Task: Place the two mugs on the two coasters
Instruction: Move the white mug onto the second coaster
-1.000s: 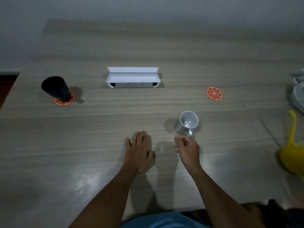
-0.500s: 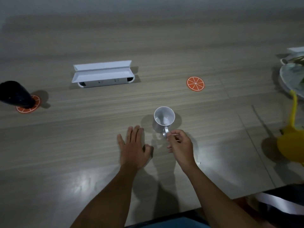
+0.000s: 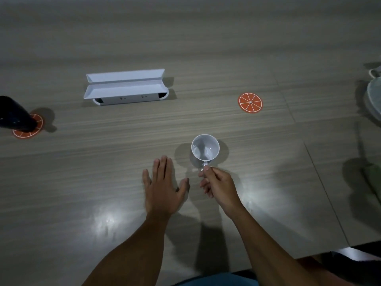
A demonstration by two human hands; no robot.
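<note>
So one half of the job looks done: the dark mug [image 3: 14, 114] stands on the left orange-slice coaster [image 3: 31, 129] at the far left of the surface [image 3: 206, 48]. The white mug [image 3: 205, 149] is the half that remains. It stands upright near the middle, well apart from the empty orange-slice coaster [image 3: 250, 102] that lies beyond it to the right. The right hand [image 3: 218, 185] has its fingers [image 3: 206, 172] pinched on the mug's handle, though whether the mug has left the surface I cannot tell. The left hand [image 3: 162, 188] lies flat and spread beside it, grasping nothing.

The dark mug is cut off by the left edge of the frame, so how squarely it sits on its coaster is hard to judge. The handle is mostly hidden under the fingers. A white folded holder [image 3: 125, 87] sits farther back, and pale crockery at the right edge is too cropped and dim to name.
</note>
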